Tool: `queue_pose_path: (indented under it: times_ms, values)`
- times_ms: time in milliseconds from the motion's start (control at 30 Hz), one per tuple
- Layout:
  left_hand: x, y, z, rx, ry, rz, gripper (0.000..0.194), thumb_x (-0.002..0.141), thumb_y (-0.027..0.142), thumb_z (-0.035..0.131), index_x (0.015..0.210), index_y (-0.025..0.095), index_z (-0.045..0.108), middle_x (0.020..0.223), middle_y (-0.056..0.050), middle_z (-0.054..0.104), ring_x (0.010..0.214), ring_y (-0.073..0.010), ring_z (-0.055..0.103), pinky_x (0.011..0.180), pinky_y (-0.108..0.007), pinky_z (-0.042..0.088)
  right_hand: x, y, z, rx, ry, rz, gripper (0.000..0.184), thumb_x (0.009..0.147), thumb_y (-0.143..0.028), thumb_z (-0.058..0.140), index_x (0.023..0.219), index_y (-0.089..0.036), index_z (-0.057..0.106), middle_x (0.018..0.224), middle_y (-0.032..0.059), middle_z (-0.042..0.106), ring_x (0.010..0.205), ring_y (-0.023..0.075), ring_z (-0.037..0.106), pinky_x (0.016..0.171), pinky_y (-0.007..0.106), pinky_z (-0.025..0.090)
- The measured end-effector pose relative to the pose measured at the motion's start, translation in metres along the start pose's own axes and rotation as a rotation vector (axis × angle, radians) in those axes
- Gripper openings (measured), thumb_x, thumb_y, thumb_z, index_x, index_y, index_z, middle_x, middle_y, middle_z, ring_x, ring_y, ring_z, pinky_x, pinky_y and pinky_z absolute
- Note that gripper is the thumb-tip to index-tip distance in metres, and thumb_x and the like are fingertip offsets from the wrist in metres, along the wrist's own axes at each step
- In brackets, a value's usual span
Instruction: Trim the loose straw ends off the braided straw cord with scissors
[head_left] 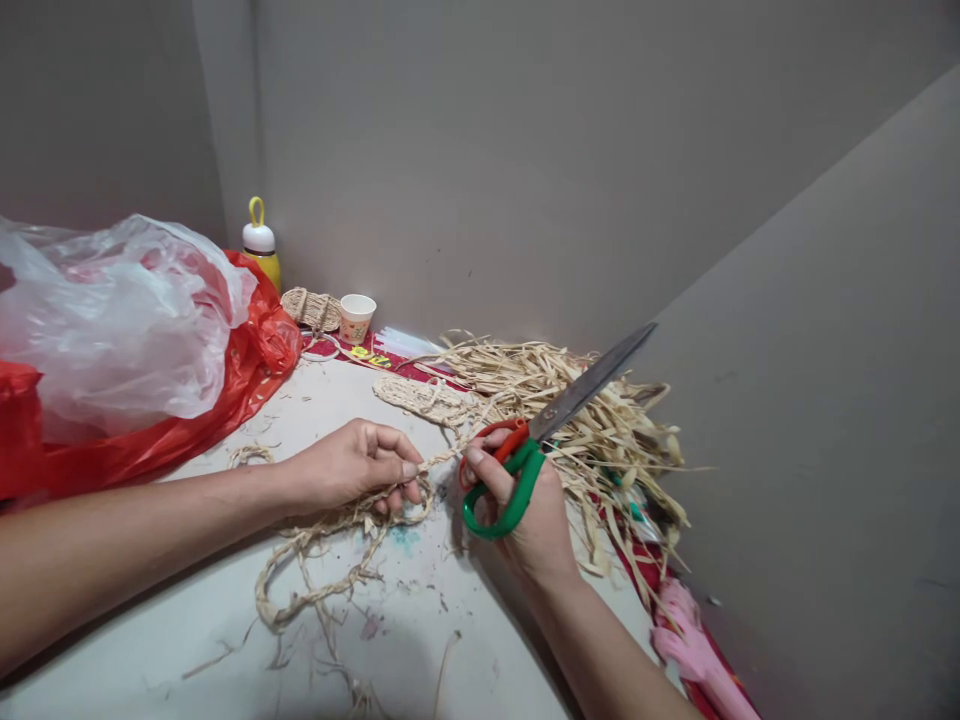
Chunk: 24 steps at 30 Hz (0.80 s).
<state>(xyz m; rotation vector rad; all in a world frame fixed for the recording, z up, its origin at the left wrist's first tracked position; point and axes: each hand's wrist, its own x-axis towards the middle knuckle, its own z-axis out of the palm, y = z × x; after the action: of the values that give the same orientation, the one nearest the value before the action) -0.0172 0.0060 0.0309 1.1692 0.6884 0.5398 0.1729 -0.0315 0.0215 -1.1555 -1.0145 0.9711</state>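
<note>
My left hand (367, 462) pinches a twisted straw cord (289, 605), which trails in loops over the pale tabletop below it. From those fingers the cord runs right toward my right hand (529, 510). That hand is closed around scissors (585, 390) with red and green handles; the blades look closed and point up and right. Its thumb and fingertip also seem to pinch the end of the cord. A woven straw sole (424, 398) lies just behind the hands. Dry straw strips (622, 430) are heaped behind and right of the scissors.
White and red plastic bags (142, 320) bulge at the left. Along the back stand a yellow bottle (260, 245), a second woven piece (311, 309) and a paper cup (357, 318). A pink item (694, 645) lies at the right edge. Grey walls (480, 180) enclose the table.
</note>
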Motion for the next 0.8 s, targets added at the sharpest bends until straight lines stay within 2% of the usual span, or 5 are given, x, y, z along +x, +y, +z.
queue_pose_path:
  times_ms: [200, 333, 500, 667, 800]
  values:
    - [0.001, -0.002, -0.002, -0.043, -0.024, 0.042, 0.022, 0.078, 0.034, 0.065, 0.084, 0.013, 0.058, 0.070, -0.004, 0.066, 0.052, -0.0075, 0.054, 0.050, -0.020, 0.041, 0.000, 0.001, -0.001, -0.253, 0.070, -0.137, 0.024, 0.072, -0.031, 0.068, 0.082, -0.022, 0.049, 0.077, -0.0021, 0.059, 0.062, 0.0103, 0.053, 0.061, 0.025, 0.044]
    - [0.001, -0.002, -0.002, -0.052, -0.024, 0.051, 0.021, 0.076, 0.032, 0.066, 0.079, 0.012, 0.059, 0.068, -0.004, 0.065, 0.049, -0.0068, 0.053, 0.049, -0.020, 0.040, -0.001, 0.010, -0.010, -0.540, 0.025, -0.401, 0.014, 0.075, -0.021, 0.061, 0.085, -0.023, 0.051, 0.081, -0.0001, 0.061, 0.070, 0.0142, 0.057, 0.068, 0.028, 0.045]
    - [0.000, -0.001, 0.000, -0.073, -0.011, 0.039, 0.019, 0.075, 0.029, 0.066, 0.076, 0.012, 0.060, 0.065, -0.003, 0.064, 0.048, -0.0068, 0.052, 0.048, -0.020, 0.039, 0.000, 0.016, -0.018, -0.836, -0.001, -0.715, 0.028, 0.067, -0.006, 0.050, 0.088, -0.024, 0.051, 0.080, 0.0000, 0.063, 0.072, 0.0154, 0.058, 0.069, 0.028, 0.044]
    - [0.000, -0.001, -0.002, -0.117, -0.021, 0.042, 0.020, 0.074, 0.030, 0.068, 0.075, 0.011, 0.059, 0.067, -0.004, 0.065, 0.047, -0.0063, 0.052, 0.047, -0.020, 0.038, 0.011, 0.007, -0.025, -0.720, 0.171, -0.538, 0.011, 0.075, -0.018, 0.058, 0.082, -0.022, 0.051, 0.076, -0.0011, 0.060, 0.065, 0.0123, 0.054, 0.063, 0.026, 0.043]
    - [0.001, -0.001, -0.002, -0.148, 0.010, 0.040, 0.021, 0.074, 0.029, 0.068, 0.080, 0.013, 0.058, 0.070, -0.004, 0.066, 0.050, -0.0071, 0.053, 0.046, -0.020, 0.039, 0.014, -0.006, -0.023, -0.426, 0.238, -0.336, 0.024, 0.073, -0.035, 0.067, 0.081, -0.021, 0.049, 0.067, -0.0032, 0.056, 0.057, 0.0112, 0.054, 0.056, 0.025, 0.045]
